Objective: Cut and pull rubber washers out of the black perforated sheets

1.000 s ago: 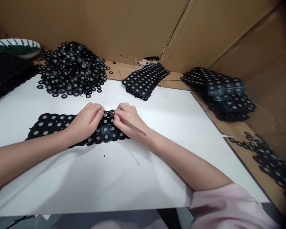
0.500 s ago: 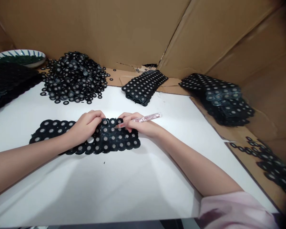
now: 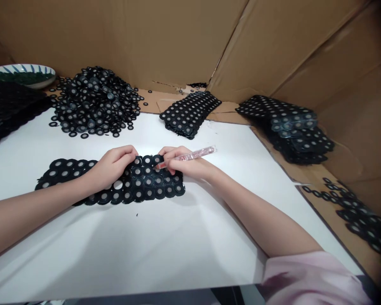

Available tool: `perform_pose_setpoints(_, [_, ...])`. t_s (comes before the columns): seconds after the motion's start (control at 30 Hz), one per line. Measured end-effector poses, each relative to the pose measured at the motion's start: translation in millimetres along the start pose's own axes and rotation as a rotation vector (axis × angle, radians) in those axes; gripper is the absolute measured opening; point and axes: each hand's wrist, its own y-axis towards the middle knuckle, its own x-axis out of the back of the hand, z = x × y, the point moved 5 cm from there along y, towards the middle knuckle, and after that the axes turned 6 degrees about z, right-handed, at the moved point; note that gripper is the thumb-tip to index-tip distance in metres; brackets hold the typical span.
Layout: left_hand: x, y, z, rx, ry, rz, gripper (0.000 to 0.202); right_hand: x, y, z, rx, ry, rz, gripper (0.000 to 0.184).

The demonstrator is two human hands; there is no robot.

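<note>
A black sheet of joined rubber rings [image 3: 148,182] lies on the white tabletop [image 3: 152,250], its rows of round holes showing pale. At the sheet's far edge my left hand [image 3: 116,165] is closed, pinching the rim with thumb and fingers; my forearm covers part of the sheet. My right hand [image 3: 179,162] grips a slim pointed tool [image 3: 193,154] with a clear-wrapped pinkish handle. The tool slants down to the left, its brownish tip over a ring near the sheet's middle. Fingers of that hand also rest at the sheet's far edge.
A heap of loose black rings [image 3: 95,103] sits at the back left, near a bowl [image 3: 47,76] of dark green bits. Stacked ring sheets lie at far left [image 3: 12,106], back centre [image 3: 190,112] and right [image 3: 292,127]. More ring strips [image 3: 355,207] lie on cardboard; cardboard walls [image 3: 130,38] stand behind.
The whole view has shifted slightly. Both hands keep their hold on the sheet and tool, and the tool's tip stays close to the same ring, with hardly any other movement.
</note>
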Motion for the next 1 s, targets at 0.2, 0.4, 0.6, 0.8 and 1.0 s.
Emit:
perform_pose_setpoints(0.2, [-5.1,2,-1,0.033,0.081,0.138,0.031,-6,-3,15,0.113,-0.264,-0.081,0.024])
perform_pose_setpoints(0.4, [-7.1,-1,-3,0.010,0.185,0.136,0.021,-15,-2,19,0.097,-0.457,-0.095,0.028])
perform_pose_setpoints(0.6, [-9.4,-4,-3,0.012,0.146,0.183,0.022,-21,3,13,0.169,-0.647,-0.195,0.026])
perform_pose_setpoints(0.8, [-9.4,-4,-1,0.037,0.135,0.195,0.016,-11,3,8,0.110,-0.379,-0.152,0.027])
perform_pose_setpoints(1.0, [-6.9,-7,-8,0.068,0.055,0.121,0.012,10,5,-9,0.181,0.326,-0.232,0.027])
